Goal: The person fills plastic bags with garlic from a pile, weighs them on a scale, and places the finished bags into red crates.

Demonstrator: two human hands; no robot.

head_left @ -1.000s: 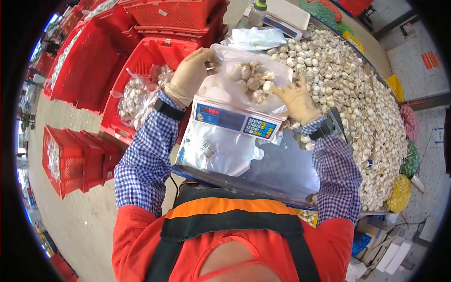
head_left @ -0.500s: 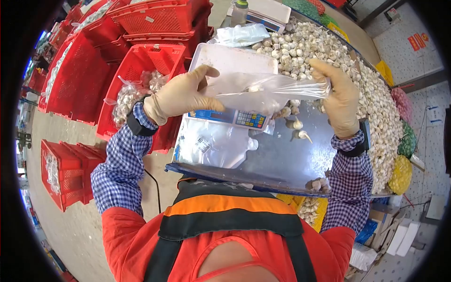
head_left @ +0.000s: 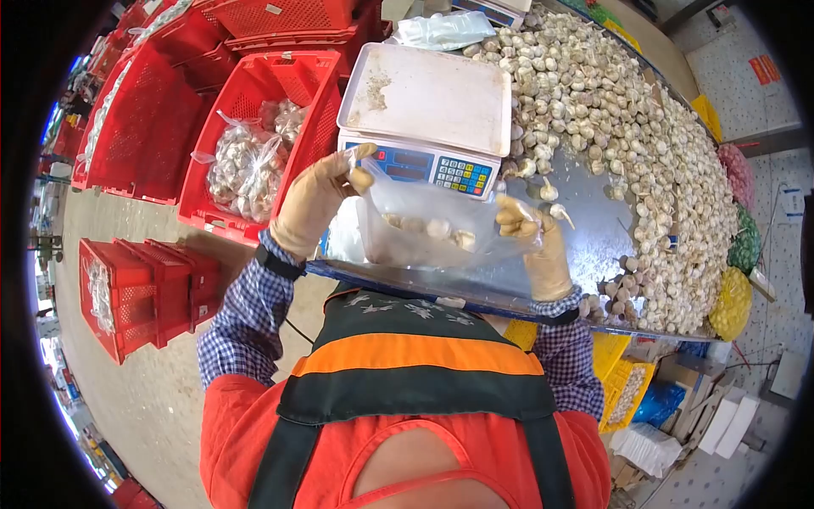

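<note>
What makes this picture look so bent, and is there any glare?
Head view: apparently a wide-angle lens, with black curved edges; head view: whitish glare on the grey metal tabletop; head view: round pale garlic bulbs look hazy through the translucent plastic bag.

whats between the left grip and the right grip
In the head view, a translucent plastic bag with garlic bulbs inside spans from the left grip to the right grip.

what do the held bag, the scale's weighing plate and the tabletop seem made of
Bag: probably thin plastic film, since garlic bulbs show through its cloudy, wrinkled wall. Scale's weighing plate: pale, matte and stained; painted metal or plastic, I can't tell which. Tabletop: likely smooth sheet metal, given its grey sheen and bright glare.
</note>
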